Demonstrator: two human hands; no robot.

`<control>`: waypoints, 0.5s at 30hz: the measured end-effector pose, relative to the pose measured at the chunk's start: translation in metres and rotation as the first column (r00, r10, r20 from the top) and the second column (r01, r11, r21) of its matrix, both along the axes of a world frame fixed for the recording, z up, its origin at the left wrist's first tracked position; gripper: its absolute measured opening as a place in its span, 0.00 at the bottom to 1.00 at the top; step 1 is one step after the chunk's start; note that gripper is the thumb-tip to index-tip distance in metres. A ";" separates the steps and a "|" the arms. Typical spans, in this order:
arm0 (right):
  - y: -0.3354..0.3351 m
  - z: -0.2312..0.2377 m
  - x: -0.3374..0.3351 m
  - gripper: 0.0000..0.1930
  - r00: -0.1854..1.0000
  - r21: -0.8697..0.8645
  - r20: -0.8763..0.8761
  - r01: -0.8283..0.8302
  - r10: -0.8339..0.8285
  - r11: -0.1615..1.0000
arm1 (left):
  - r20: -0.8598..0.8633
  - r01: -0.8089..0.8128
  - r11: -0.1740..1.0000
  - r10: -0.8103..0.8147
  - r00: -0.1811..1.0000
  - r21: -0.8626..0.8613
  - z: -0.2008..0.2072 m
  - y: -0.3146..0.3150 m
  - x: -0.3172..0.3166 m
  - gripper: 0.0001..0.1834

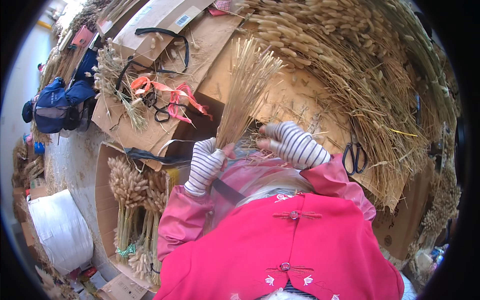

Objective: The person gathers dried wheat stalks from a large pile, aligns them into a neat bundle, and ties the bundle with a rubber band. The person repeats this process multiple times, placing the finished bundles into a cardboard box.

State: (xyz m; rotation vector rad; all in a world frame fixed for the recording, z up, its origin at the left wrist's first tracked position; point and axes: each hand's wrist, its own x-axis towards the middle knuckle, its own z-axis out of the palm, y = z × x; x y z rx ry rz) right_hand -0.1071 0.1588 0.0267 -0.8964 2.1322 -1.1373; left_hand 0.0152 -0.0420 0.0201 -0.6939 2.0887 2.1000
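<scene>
In a striped fingerless glove, my left hand (pixel 206 162) is closed round a bundle of dried grass stems (pixel 242 92). The stems fan out upward, away from me, with their bare ends at the top. What lies below the fist is hidden by my hand and lap. Just right of the bundle is my right hand (pixel 292 145), gloved alike and slightly blurred. Its thumb and fingers are apart, with nothing seen between them. Bits of straw lie under it. A large pile of dried fluffy grass (pixel 345 65) covers the far right of the table.
Dark-handled scissors (pixel 355 155) lie right of my right hand. Pink and orange ribbons (pixel 177 97) and black straps rest on cardboard (pixel 150 120) at left. A carton (pixel 105 200) holds tied bunny-tail bunches (pixel 127 187). A white roll (pixel 60 230) and a blue backpack (pixel 57 105) stand farther left.
</scene>
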 end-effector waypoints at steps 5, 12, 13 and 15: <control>-0.020 0.009 -0.006 0.16 0.825 -0.150 0.352 0.516 -0.442 0.844 | 0.030 0.093 0.995 -0.094 0.995 0.047 -0.001 0.013 0.004 0.12; -0.014 -0.001 -0.004 0.12 0.679 -0.400 0.665 0.676 -0.311 0.619 | -0.009 0.132 0.959 -0.134 0.991 0.253 0.004 0.018 0.002 0.10; -0.013 -0.001 -0.006 0.11 0.659 -0.454 0.696 0.711 -0.285 0.538 | 0.007 0.154 0.959 -0.160 0.987 0.238 0.004 0.018 0.003 0.10; -0.010 0.001 -0.012 0.11 0.653 -0.568 0.736 0.739 -0.176 0.362 | 0.033 0.189 0.953 -0.203 0.979 0.235 0.004 0.016 0.004 0.11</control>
